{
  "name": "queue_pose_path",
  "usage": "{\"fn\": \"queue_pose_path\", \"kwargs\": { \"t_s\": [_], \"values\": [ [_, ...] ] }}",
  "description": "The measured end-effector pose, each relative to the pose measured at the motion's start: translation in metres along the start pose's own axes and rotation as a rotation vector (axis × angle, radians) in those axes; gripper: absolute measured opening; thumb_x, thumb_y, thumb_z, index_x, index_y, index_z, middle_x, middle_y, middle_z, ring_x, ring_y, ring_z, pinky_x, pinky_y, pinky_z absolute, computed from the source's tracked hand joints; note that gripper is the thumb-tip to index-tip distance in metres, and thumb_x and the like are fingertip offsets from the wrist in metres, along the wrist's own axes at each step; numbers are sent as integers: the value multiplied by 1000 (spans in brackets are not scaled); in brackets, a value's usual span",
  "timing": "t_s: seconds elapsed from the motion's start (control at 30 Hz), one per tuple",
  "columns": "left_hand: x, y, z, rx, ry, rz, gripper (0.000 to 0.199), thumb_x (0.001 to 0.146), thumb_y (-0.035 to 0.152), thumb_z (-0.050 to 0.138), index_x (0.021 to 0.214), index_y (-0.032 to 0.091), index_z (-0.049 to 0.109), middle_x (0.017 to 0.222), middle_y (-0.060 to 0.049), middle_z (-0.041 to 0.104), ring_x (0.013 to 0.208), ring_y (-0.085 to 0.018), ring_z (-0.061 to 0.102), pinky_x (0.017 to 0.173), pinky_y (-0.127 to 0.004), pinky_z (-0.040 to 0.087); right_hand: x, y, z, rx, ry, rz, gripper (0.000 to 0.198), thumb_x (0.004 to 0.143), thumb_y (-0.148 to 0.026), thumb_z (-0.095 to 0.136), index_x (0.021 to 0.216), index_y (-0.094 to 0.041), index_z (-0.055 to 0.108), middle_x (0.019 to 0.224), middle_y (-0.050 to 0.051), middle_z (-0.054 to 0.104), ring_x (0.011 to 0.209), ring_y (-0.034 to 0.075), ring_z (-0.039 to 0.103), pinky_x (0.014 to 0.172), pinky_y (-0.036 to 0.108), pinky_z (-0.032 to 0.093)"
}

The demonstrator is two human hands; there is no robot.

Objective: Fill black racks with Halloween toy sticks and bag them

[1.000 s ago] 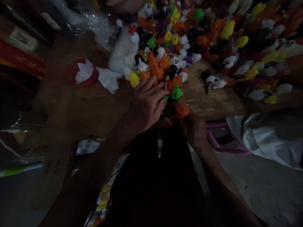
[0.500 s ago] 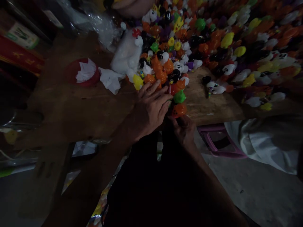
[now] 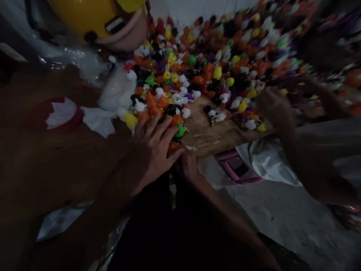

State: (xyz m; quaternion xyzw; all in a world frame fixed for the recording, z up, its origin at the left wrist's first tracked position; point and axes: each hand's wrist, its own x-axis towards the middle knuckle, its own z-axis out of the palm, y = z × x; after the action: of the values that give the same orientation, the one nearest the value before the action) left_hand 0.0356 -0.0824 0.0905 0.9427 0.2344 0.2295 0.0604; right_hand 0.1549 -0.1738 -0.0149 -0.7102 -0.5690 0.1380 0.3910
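Observation:
My left hand (image 3: 155, 148) lies palm down at the front of the wooden table, fingers spread over several small plastic figures. Just past its fingertips are an orange figure (image 3: 153, 104) and a green figure (image 3: 180, 130). Beside its thumb, part of another orange figure (image 3: 172, 147) shows, mostly covered by the hand. My right hand (image 3: 188, 163) is at the table's edge right below that figure, fingers curled. Whatever it grips is hidden by the left thumb and deep shadow. A yellow figure (image 3: 130, 121) sits left of the left fingers.
A large pile of mixed toy figures (image 3: 208, 71) covers the back of the table. To the left are a red bowl (image 3: 77, 122) with white paper, and a plastic bag (image 3: 120, 90). A co-worker's hand (image 3: 275, 107) reaches in from the right, above a purple stool (image 3: 235, 167).
The view has swung right and tipped up, bringing in the co-worker's arms. My left hand has slid toward the right hand, now covering more of the orange figure between them.

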Motion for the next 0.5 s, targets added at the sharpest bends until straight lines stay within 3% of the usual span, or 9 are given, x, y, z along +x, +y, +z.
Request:
{"fn": "queue_pose_path", "kwargs": {
  "t_s": [0.1,0.23,0.37,0.47,0.5],
  "values": [
    [4,4,11,21,10,-12,48,101,38,55,144,16,58,161,-17,48,145,-38,51,123,-65,33,-3,8,-26,74,25,-52,18,94,-26,56,108,-23,67,99,8,76,86,23,73,77,36,60],
    [3,6,15,27,-6,4,47,104,38,47,144,15,58,163,-16,45,144,-35,53,124,-62,32,13,13,-65,-8,205,-16,24,99,-31,49,113,-28,68,100,7,77,89,25,74,79,38,60],
    [6,13,8,80,14,-21,59,100,52,53,148,17,57,162,-16,47,149,-42,45,125,-69,25,75,18,-84,-298,221,-3,26,101,-29,45,97,-23,70,95,9,75,81,23,70,72,34,53],
    [11,17,5,128,4,-22,69,97,56,57,153,17,53,165,-15,42,154,-46,35,125,-72,25,138,50,-102,-529,335,67,25,98,-22,43,97,-18,68,97,16,70,90,28,67,78,39,51],
    [13,17,6,141,-9,-21,70,97,55,56,155,16,51,165,-15,41,154,-47,35,124,-72,27,157,66,-110,-541,325,24,24,98,-21,44,101,-15,66,99,20,68,97,32,65,82,44,50]
  ]
}}
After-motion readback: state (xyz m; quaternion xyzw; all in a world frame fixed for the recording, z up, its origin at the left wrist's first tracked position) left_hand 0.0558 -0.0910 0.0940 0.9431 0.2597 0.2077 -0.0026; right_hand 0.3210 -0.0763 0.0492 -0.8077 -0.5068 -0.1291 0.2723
